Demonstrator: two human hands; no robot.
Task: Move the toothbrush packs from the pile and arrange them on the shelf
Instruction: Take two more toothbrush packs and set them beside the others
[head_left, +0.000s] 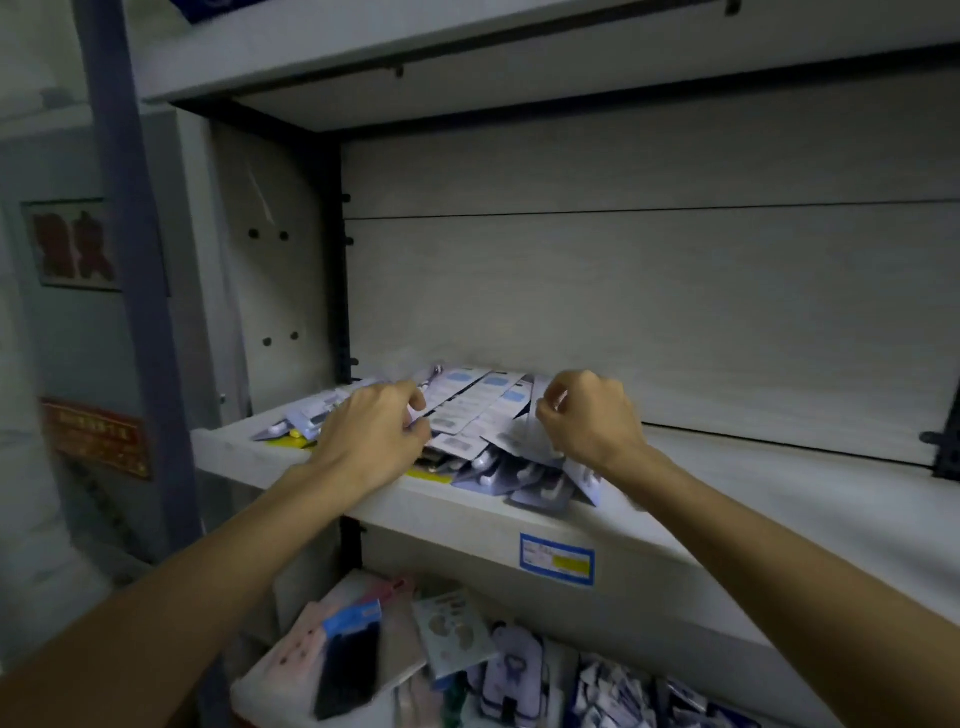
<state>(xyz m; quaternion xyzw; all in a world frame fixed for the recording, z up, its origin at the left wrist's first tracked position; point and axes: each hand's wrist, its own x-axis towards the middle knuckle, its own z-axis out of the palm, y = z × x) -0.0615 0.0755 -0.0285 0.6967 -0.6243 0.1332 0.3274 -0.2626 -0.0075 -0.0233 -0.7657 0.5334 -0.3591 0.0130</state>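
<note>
Your left hand (371, 426) and right hand (587, 418) both pinch cards in the jumbled pile of white-and-blue carded toothbrush packs (483, 421) at the pale grey shelf (779, 483) board's left end (nothing arranged yet); nearly everything remains.

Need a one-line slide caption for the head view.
Both hands, left hand and right hand, work the toothbrush packs piled on the shelf.

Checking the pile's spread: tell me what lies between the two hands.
In the head view, fanned toothbrush packs fill the gap between the left hand and right hand, resting on the shelf.
</note>
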